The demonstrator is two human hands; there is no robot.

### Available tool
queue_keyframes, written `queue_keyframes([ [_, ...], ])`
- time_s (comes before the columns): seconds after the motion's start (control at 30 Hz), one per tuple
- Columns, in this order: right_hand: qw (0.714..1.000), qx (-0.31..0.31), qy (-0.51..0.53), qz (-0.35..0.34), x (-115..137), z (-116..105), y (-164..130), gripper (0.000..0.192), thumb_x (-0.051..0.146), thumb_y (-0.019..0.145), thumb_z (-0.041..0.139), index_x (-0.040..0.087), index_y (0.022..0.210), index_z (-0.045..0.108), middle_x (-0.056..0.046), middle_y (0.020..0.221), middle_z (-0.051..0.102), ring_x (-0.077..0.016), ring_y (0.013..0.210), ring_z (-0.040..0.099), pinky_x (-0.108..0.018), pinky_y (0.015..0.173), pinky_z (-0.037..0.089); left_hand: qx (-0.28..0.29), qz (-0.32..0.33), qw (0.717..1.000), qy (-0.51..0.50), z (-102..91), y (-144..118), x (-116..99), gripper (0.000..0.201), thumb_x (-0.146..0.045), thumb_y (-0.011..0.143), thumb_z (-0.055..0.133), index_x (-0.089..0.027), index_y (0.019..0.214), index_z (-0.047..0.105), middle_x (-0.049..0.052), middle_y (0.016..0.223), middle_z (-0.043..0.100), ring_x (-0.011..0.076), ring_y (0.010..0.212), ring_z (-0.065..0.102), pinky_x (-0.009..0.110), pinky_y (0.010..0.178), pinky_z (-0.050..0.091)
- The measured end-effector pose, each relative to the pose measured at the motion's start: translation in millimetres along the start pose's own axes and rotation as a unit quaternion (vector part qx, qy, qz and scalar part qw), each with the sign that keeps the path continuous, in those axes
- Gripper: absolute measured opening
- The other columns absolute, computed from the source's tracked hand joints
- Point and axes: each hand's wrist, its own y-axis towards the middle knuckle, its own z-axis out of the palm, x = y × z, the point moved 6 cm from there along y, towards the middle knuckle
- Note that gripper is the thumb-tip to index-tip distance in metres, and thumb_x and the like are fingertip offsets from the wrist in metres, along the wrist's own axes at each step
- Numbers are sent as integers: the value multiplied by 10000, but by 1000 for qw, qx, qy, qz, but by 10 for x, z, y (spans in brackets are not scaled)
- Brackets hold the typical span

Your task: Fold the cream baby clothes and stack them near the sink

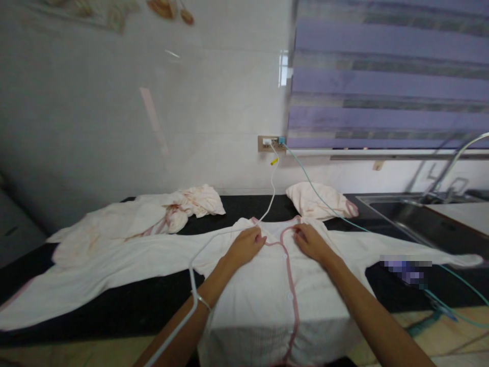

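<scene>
A white long-sleeved shirt (252, 295) with pink piping and a buttoned front lies across the black counter, its sleeves spread to both sides. Its lower part hangs over the counter's front edge. At the left of the collar, my left hand (246, 247) is closed on the fabric with curled fingers. My right hand (311, 243) pinches the collar's pink-trimmed edge on the other side. A white cable (192, 275) runs from the wall over the shirt and along my left forearm, which wears a thin bracelet.
Crumpled stained white cloth (126, 219) lies at the back left, and a folded white bundle (319, 200) at the back right. A wall socket (272, 143) feeds the white cable and a teal cable (305, 173). A sink (416, 219) is at right, near a blurred purple object (405, 271).
</scene>
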Motion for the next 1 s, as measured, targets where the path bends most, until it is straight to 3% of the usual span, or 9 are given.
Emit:
queue_keyframes([
  [0.13,1000,16,6,7,6,24,21,224,267,944,508,161,1022,689,-111,1030,701,-228,982,617,-342,914,458,24,39,999,-21,21,-1,-66,272,-353,971,511,-195,783,628,78,913,680,215,929,629,338,900,493],
  [0.3,999,26,15,13,-11,32,35,209,246,941,506,173,991,696,-110,1038,698,-226,986,622,-342,930,461,50,54,995,-64,64,-21,-91,277,-332,996,499,-204,1066,734,95,1174,735,228,1142,644,357,1064,468],
  [0.5,1000,17,1,12,-41,65,27,237,242,951,501,164,1038,707,-119,1084,689,-229,1027,615,-351,976,449,110,117,987,-12,222,-86,-168,423,-380,1021,502,-238,1402,617,102,1538,537,244,1450,453,438,1232,325],
  [0.73,999,16,-29,9,-40,118,7,250,228,950,505,158,1067,715,-131,1121,675,-237,1065,605,-361,978,455,119,107,984,72,342,-111,-192,486,-396,1053,407,-307,1523,495,74,1637,407,286,1511,361,534,1232,288],
  [1.0,996,24,-83,-12,44,134,5,343,216,969,470,159,1216,700,-151,1214,647,-244,1148,580,-375,1013,442,111,93,984,105,433,-114,-122,507,-470,1037,424,-395,1536,472,45,1636,413,334,1499,368,591,1217,265],
])
